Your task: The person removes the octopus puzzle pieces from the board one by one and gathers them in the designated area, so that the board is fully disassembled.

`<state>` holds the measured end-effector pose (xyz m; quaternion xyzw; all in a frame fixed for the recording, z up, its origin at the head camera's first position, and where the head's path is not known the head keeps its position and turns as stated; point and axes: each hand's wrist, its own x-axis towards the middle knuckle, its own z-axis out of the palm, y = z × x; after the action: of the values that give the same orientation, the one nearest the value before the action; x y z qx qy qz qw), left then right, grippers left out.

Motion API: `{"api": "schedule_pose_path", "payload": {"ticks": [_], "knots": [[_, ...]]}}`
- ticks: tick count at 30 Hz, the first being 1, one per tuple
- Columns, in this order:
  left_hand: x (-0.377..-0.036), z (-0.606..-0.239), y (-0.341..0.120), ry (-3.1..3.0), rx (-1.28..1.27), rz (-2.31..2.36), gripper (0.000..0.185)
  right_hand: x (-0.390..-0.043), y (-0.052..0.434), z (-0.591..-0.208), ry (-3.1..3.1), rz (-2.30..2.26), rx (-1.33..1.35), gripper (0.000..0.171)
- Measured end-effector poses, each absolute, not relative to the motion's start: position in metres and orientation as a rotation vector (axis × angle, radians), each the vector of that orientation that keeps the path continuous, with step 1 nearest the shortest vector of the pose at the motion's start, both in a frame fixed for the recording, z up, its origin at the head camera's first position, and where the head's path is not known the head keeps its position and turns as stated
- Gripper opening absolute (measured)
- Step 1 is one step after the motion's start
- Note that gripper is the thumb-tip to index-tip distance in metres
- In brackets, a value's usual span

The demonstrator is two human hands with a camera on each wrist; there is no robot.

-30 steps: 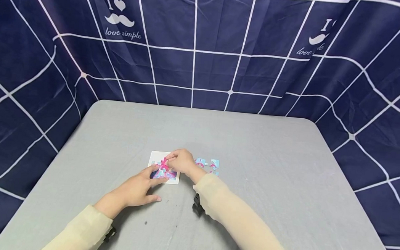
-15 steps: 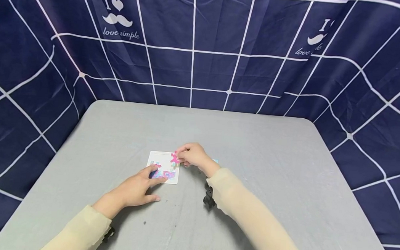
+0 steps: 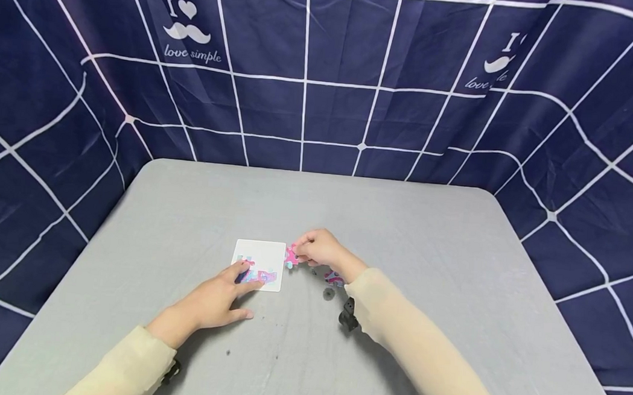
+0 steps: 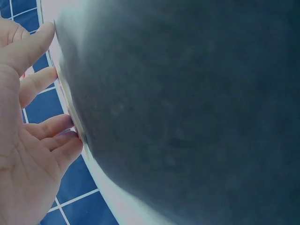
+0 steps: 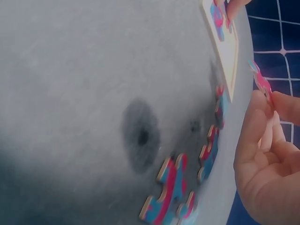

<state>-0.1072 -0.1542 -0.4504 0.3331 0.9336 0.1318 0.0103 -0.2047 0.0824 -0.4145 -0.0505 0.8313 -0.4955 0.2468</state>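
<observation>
A white square puzzle tray (image 3: 267, 250) lies on the table left of centre, with a few blue, purple and pink pieces (image 3: 265, 277) along its near side. My left hand (image 3: 214, 300) rests on the tray's near left corner, its fingers spread and fairly straight. Just off the tray's right edge, my right hand (image 3: 321, 249) pinches a pink jigsaw piece (image 3: 291, 256) between thumb and fingertips. In the right wrist view that piece (image 5: 262, 84) is raised above the table. Several loose blue and red jigsaw pieces (image 5: 168, 190) lie below this hand, mostly hidden by it in the head view.
The grey table (image 3: 428, 240) has rounded far corners, with dark blue gridded cloth (image 3: 333, 108) hanging behind it and at both sides. A dark round spot (image 3: 329, 294) marks the tabletop near the right wrist. Smaller dark specks (image 3: 228, 353) show nearer the front.
My right hand has carried the pink piece rightward from over the tray to just past its right edge, uncovering the tray's bare white upper part. My left hand has stayed in place.
</observation>
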Motion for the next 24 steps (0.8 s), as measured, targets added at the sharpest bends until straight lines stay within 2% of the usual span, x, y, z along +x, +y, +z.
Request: {"api": "schedule_pose_path", "payload": {"ticks": [24], "knots": [[-0.106,-0.453,-0.152,2.960,1.112,0.403,0.058,-0.196,0.121,-0.423,2.256,-1.177,-0.136,0.006]]}}
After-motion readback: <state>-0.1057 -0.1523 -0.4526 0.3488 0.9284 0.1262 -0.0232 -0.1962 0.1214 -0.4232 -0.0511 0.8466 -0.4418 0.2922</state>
